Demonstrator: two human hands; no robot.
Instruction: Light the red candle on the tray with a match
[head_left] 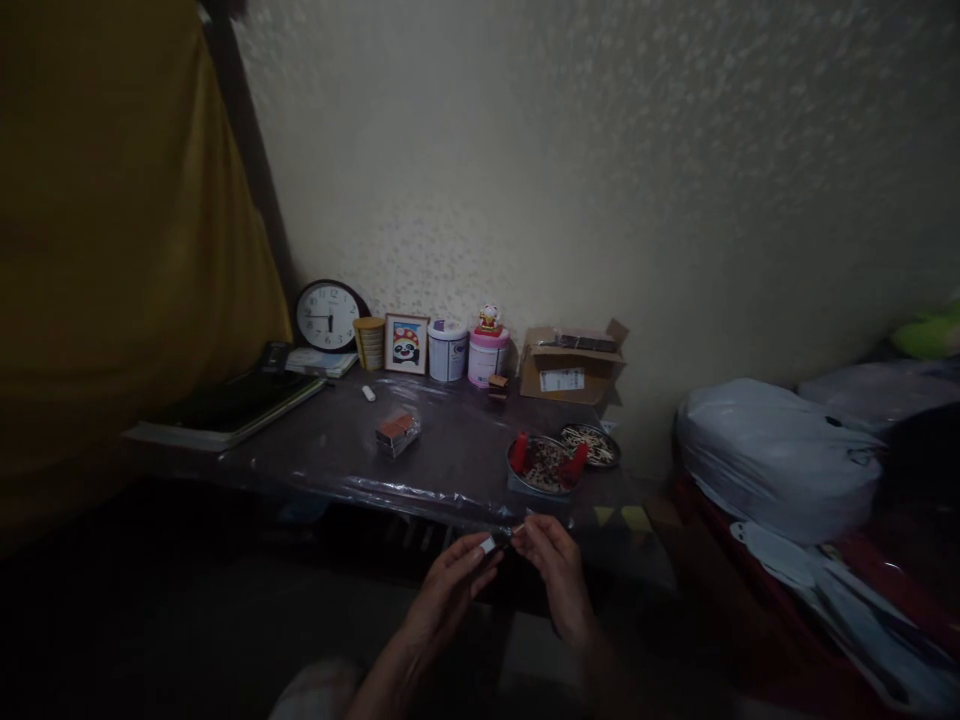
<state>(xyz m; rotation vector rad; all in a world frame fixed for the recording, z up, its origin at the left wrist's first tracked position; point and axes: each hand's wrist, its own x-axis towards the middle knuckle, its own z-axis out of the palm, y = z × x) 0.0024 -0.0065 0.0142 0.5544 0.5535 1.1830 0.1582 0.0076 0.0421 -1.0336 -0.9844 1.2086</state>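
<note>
My left hand (457, 573) is closed around a small dark box with a white side (489, 545), held in the air by the table's front edge. Its size resembles a matchbox, but the dim light hides its details. Close beside it, my right hand (551, 565) pinches a small, thin thing (519, 529) at the box's right end; its kind is unclear. Beyond my right hand stands a round tin (541, 489) holding dark bits and two red pieces. A round lid (616, 461) with many pale sticks lies against its far side.
On the plastic-covered table (450, 440) lie a wrapped pack of small boxes (397, 432) and a white stick-like object (368, 393). A clock (328, 315), framed picture (406, 344), canisters (448, 352) and cardboard box (574, 365) line the wall. White bags (772, 455) are at right.
</note>
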